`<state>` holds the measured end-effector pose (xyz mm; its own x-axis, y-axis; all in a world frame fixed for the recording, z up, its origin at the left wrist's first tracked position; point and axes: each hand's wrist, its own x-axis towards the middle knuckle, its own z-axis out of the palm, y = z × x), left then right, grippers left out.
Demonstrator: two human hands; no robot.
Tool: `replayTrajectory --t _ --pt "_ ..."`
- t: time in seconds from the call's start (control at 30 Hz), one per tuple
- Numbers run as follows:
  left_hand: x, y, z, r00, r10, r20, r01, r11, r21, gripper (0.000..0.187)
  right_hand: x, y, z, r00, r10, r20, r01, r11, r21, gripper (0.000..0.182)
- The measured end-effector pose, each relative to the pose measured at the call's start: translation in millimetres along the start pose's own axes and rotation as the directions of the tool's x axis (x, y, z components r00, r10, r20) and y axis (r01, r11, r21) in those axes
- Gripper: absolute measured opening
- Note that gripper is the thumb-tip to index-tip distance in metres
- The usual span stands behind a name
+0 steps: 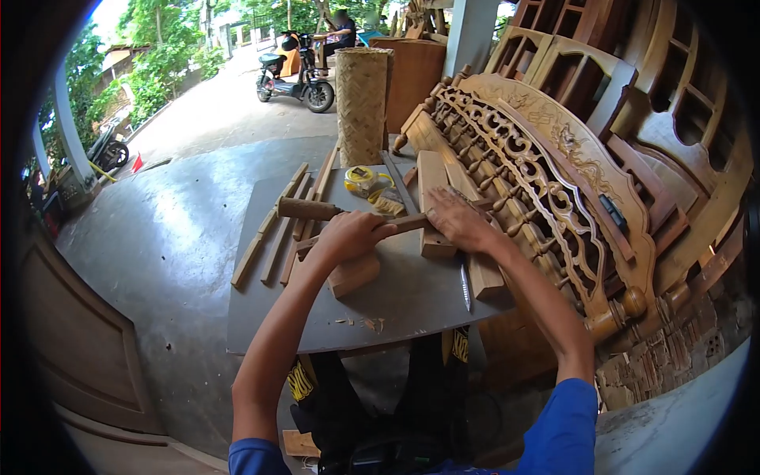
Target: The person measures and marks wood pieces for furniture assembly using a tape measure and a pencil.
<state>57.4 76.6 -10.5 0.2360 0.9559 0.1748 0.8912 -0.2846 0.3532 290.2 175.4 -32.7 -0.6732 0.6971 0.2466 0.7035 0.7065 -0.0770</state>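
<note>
A thin wooden strip (409,224) lies slantwise across two wooden blocks on the grey tabletop (269,332). My left hand (352,237) is closed around the strip, above the short left block (355,275). My right hand (459,220) lies with fingers stretched over the strip, on top of the longer right block (434,244); its palm side is hidden. Just beyond my left hand is a round wooden piece like a tool handle (309,208). A slim silver pen-like tool (465,286) rests near the right block.
Several wooden strips (269,229) lie at the table's left. A yellow roll-shaped item (362,180) sits at the back, before a woven cylinder (362,107). Carved wooden panels (538,150) lean on the right. A scooter (297,79) and a person (340,36) are far behind.
</note>
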Motion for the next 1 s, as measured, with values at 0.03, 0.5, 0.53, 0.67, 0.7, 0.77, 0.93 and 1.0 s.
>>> replayTrajectory --t 0.03,0.5,0.53,0.67,0.7,0.77,0.93,1.0 --pt "-1.3 0.5 2.8 1.0 -0.002 -0.005 0.002 1.0 -0.003 0.04 -0.3 9.2 -9.4 0.999 0.028 0.032 -0.027 1.0 -0.013 0.058" --pt "-7.8 7.0 6.1 0.98 0.069 -0.184 -0.066 0.998 0.026 0.032 8.0 16.1 -8.6 0.995 0.096 0.007 -0.093 0.981 -0.171 0.053" --pt "-10.0 6.7 9.1 0.967 0.12 -0.225 -0.106 0.992 0.073 0.03 4.5 3.2 -7.6 1.0 -0.011 -0.006 0.01 0.99 -0.139 0.052" --pt "-16.7 16.8 9.8 0.959 0.122 -0.254 -0.088 0.986 0.139 0.027 3.1 13.7 -10.0 0.992 0.103 -0.073 -0.099 0.993 0.059 0.054" --pt "-16.5 16.7 11.0 0.951 0.143 -0.275 -0.102 0.982 0.158 0.026 3.8 18.2 -10.3 0.965 0.227 -0.13 -0.214 0.971 0.103 0.054" --pt "-14.4 15.4 17.9 0.926 0.18 -0.331 -0.121 0.974 0.189 0.025 10.4 23.5 -6.6 0.957 0.259 -0.133 -0.254 0.966 0.05 0.054" --pt "-21.0 20.8 22.5 0.919 0.178 -0.352 -0.116 0.975 0.189 0.022 -1.6 10.8 -17.7 0.995 -0.03 0.096 0.042 0.991 -0.123 0.055" --pt "-15.4 17.7 15.5 0.91 0.196 -0.366 -0.123 0.969 0.213 0.022 2.1 19.7 -17.1 0.973 0.199 -0.117 -0.202 0.979 -0.009 0.054"
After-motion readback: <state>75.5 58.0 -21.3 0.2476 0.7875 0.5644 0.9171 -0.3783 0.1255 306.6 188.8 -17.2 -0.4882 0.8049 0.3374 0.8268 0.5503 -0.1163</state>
